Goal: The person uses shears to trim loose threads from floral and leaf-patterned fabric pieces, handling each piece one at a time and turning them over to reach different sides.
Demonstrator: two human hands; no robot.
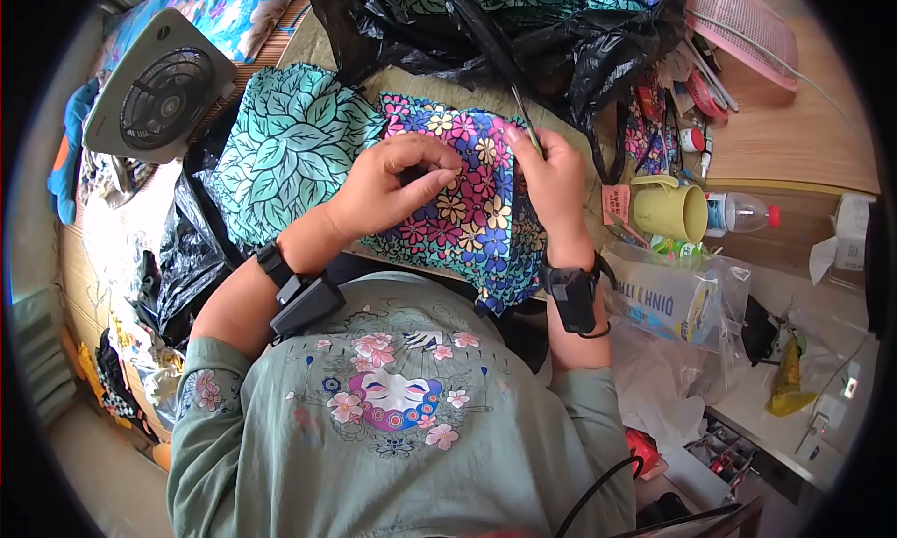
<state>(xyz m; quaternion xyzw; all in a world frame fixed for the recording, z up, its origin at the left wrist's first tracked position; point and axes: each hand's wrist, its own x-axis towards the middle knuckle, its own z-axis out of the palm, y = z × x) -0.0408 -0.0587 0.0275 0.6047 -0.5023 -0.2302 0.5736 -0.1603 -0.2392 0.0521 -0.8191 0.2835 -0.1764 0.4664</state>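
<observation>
In the upper centre of the frame, a slim metal tool [527, 120] was gripped in the right hand [558, 185] over flowered cloth [447, 228], while the left hand [385, 185] was held apart, fingertips drawn together, any grip there being indiscernible.

Taking the mug [671, 213] as landmark: a bottle [745, 213] lies just right, a small jar [691, 140] just behind, a basket [747, 34] farther behind. A clear plastic bag [668, 300] lies before it. Left lies the fabric piece [458, 206], then a fabric stack [290, 155]; a box fan [161, 94] is farthest left.
</observation>
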